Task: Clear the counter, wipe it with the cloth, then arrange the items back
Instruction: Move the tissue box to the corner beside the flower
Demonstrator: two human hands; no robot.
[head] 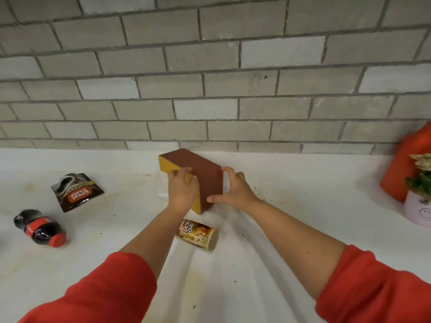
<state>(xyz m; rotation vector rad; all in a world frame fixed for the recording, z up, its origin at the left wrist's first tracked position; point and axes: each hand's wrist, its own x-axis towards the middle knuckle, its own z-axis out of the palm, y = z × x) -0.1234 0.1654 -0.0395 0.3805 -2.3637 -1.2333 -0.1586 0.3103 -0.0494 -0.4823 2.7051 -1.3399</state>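
A brown box with yellow sides (198,169) stands on the white counter (291,206) near the tiled wall. My left hand (182,190) grips its yellow left side, fingers curled over the top edge. My right hand (233,187) holds its right side, thumb at the near corner and fingers at the far edge. A gold "Lucky Day" can (198,234) lies on its side just in front of the box, between my forearms. A dark coffee pouch (74,190) lies flat at the left. A small cola bottle (39,228) with a red cap lies on its side further left. No cloth is in view.
At the right edge stand a red bag (405,169) and a potted plant in a white pot (417,203). Dark crumbs are scattered over the counter. The grey brick-tiled wall (210,89) closes off the back.
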